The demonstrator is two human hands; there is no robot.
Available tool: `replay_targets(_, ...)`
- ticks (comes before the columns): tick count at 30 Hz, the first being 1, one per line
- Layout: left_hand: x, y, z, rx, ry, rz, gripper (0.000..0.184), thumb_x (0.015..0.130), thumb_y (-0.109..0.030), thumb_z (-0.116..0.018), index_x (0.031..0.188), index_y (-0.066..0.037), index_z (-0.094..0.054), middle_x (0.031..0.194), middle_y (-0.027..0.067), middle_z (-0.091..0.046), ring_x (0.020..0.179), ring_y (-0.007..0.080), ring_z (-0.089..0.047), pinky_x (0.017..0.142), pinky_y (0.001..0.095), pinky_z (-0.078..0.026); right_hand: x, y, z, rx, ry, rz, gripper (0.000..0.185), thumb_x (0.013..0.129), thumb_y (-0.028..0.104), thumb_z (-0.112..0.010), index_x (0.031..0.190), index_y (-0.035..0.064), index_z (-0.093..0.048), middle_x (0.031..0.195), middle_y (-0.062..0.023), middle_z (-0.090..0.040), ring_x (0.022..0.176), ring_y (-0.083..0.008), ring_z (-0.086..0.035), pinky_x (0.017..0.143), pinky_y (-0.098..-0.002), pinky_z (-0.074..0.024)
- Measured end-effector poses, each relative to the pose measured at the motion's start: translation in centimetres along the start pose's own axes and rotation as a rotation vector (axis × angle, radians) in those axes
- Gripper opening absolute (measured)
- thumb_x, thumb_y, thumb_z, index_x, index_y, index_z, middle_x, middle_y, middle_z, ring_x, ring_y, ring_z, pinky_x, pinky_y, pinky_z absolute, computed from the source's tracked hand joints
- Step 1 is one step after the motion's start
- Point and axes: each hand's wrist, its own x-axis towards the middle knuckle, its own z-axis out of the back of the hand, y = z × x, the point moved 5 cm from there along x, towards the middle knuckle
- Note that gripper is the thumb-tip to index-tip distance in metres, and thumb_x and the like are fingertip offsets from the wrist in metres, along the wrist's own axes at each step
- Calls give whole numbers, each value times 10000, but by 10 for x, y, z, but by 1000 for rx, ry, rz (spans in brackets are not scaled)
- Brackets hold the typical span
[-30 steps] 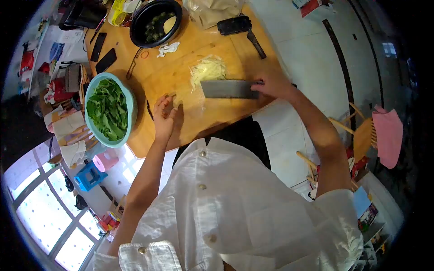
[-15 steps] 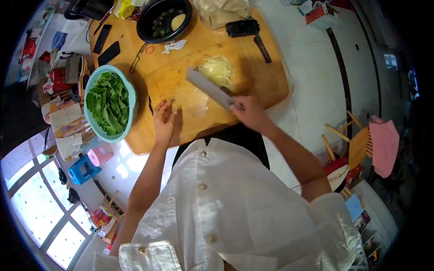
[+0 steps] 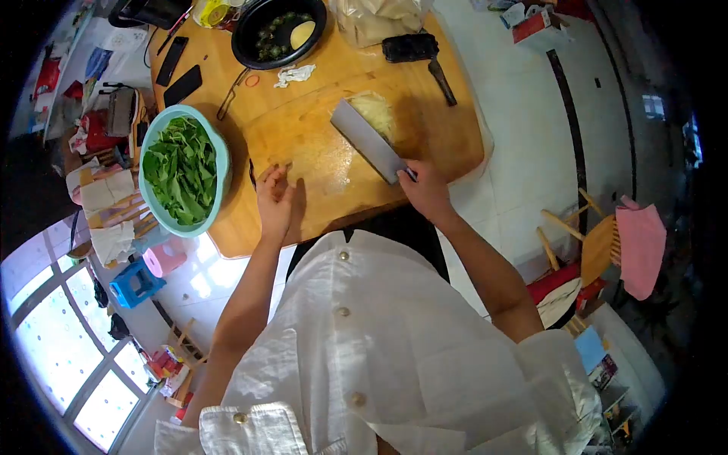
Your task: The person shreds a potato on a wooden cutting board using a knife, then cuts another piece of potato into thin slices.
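My right hand [image 3: 427, 189] is wrapped round the handle of a cleaver [image 3: 368, 141]. Its broad blade slants up and left over the cutting board [image 3: 303, 152]. Just beyond the blade lies a pile of pale, thin shreds that look like potato [image 3: 374, 112], partly hidden by it. My left hand [image 3: 274, 199] rests at the left part of the board, fingers loosely curled and apart, holding nothing.
Left of the board stands a pale green basin [image 3: 224, 178] of leafy greens [image 3: 180, 171]. At the back are a black bowl [image 3: 241, 53], a plastic bag [image 3: 379, 21] and a black peeler-like tool [image 3: 411, 48]. Two phones [image 3: 182, 85] lie back left.
The cleaver has moved slightly right and down, and its blade face has turned broader towards me beside the shreds. My left hand has hardly moved.
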Motion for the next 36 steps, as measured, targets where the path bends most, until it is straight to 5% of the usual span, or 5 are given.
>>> replay_targets(12, -3, -3, 4, 88, -35, -131, 360, 798, -9, -657, 1154, -41, -610, 1306, 144, -467, 1222, 287, -469, 1028, 349, -406, -20, 25, 4, -91, 79, 44, 145, 799, 158, -621, 839, 23, -653, 635, -187, -584, 603, -375, -586, 549, -454, -439)
replay_targets(19, -2, -1, 4, -21, -42, -45, 350, 807, -9, -655, 1152, -15, -600, 1297, 139, -476, 1210, 265, -478, 1003, 338, -423, -28, 28, 4, -113, 4, 66, 162, 804, 122, -640, 933, 31, -675, 655, -135, -610, 564, -280, -573, 594, -375, -442)
replay_targets(21, 2, 2, 5, -38, -48, -30, 343, 812, -9, -652, 1151, -6, -597, 1273, 138, -499, 1203, 255, -484, 990, 331, -430, -37, 54, 26, -443, -154, 479, 188, 736, 81, -677, 923, 82, -687, 664, -82, -629, 604, -238, -603, 659, -393, -418)
replay_targets(27, 17, -43, -1, -324, 72, 81, 321, 878, -75, -604, 1192, -14, -579, 1152, 125, -593, 1138, 226, -529, 948, 305, -431, -41, 60, 70, -801, -315, 772, 177, 709, 99, -665, 882, 133, -658, 620, 10, -550, 620, -125, -558, 663, -347, -322)
replay_targets(36, -1, -148, -48, 330, 557, -798, 520, 915, -524, -433, 1294, -193, -561, 1502, 166, -261, 1361, 436, -196, 1104, 519, -204, -36, 56, 89, -901, -470, 735, 155, 726, 119, -658, 879, 138, -664, 667, 22, -583, 719, -132, -601, 682, -350, -315)
